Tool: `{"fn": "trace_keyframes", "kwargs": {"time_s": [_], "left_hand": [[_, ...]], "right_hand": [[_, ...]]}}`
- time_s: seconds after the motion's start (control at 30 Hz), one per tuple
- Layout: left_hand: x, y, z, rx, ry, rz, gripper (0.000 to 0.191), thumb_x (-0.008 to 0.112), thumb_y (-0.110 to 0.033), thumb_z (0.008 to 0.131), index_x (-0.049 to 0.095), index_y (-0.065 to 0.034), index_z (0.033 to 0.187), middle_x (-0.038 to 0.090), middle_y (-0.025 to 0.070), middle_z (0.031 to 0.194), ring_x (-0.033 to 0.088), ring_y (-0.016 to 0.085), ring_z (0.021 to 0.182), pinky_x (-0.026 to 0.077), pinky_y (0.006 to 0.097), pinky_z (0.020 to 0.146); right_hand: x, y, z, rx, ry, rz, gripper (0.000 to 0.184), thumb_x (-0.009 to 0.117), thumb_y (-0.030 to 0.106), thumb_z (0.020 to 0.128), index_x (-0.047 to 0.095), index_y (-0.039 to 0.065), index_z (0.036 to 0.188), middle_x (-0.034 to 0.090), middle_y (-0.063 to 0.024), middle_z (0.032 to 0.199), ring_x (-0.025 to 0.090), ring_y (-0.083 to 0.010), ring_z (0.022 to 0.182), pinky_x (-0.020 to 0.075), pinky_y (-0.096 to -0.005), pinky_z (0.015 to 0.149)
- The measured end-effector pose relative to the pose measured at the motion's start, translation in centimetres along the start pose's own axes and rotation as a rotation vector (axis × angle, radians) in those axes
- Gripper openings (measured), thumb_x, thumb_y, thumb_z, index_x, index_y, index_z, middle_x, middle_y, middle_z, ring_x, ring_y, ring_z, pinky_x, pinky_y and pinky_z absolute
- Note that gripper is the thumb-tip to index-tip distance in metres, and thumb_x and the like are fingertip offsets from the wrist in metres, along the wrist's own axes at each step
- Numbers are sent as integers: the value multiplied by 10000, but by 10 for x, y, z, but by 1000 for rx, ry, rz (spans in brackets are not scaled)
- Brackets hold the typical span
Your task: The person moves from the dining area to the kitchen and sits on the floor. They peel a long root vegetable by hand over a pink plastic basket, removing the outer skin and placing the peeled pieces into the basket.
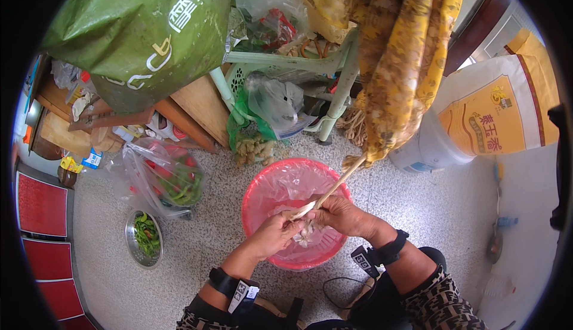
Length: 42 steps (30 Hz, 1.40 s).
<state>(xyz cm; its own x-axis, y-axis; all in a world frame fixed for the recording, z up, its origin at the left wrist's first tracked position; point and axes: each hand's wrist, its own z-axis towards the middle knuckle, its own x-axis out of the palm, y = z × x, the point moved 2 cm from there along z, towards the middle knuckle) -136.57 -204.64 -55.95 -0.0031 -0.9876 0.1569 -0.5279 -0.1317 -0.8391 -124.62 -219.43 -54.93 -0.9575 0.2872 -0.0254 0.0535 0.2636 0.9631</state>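
Note:
My left hand (278,235) and my right hand (342,217) meet over a pink plastic basin (247,213) on the floor. Between them they grip a long, pale dried stalk (336,184), probably a garlic stem. Its whitish lower end lies in my fingers, and the upper end slants up to the bottom of a hanging yellow patterned cloth (394,84). A clear plastic liner (286,178) covers the inside of the basin. Whitish papery pieces (305,237), which look like garlic or its skins, show just below my hands; my fingers hide part of them.
Left of the basin are a clear bag of red and green vegetables (172,175) and a metal colander of green peppers (147,236). Ginger (255,150) lies behind, beneath a pale green rack (291,61). A white bucket (429,142) stands right; a green bag (134,30) hangs upper left.

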Motion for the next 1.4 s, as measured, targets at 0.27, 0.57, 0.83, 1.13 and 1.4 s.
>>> {"fn": "trace_keyframes", "kwargs": {"time_s": [0.27, 0.57, 0.83, 1.13, 1.4], "left_hand": [[16, 12, 2, 272, -210, 659, 229, 535, -167, 882, 463, -40, 1059, 618, 192, 781, 620, 380, 717, 480, 461, 619], [27, 4, -3, 319, -296, 683, 243, 554, -166, 836, 486, -23, 1020, 627, 186, 775, 619, 390, 724, 484, 480, 618], [23, 5, 0, 407, -392, 482, 226, 525, -59, 836, 513, -45, 1062, 638, 169, 811, 643, 330, 727, 507, 408, 626], [7, 15, 13, 201, -259, 73, 80, 484, -83, 954, 503, -34, 1015, 587, 68, 811, 551, 143, 630, 468, 300, 561], [-3, 4, 0, -33, 29, -494, 129, 465, -101, 964, 492, -59, 1083, 543, 37, 795, 429, 63, 572, 314, 185, 470]], "right_hand": [[8, -6, -3, 95, 16, 227, 125, 509, 162, 972, 603, 91, 1012, 626, 11, 822, 615, -83, 663, 484, -219, 615], [7, -7, -3, 60, 31, 189, 161, 499, 189, 980, 604, 78, 1032, 629, 7, 801, 604, -80, 662, 477, -220, 613], [3, 2, -5, -28, 10, 348, 179, 506, 163, 972, 581, 38, 1076, 619, -27, 910, 595, -98, 732, 500, -257, 677], [-7, 5, -6, -113, -25, 116, 134, 492, 138, 975, 561, 49, 1048, 578, -20, 963, 555, -131, 919, 470, -285, 828], [-11, 3, -9, 86, -56, 259, 234, 445, 199, 999, 576, 35, 1103, 599, -26, 993, 551, -108, 907, 467, -265, 819]]}}
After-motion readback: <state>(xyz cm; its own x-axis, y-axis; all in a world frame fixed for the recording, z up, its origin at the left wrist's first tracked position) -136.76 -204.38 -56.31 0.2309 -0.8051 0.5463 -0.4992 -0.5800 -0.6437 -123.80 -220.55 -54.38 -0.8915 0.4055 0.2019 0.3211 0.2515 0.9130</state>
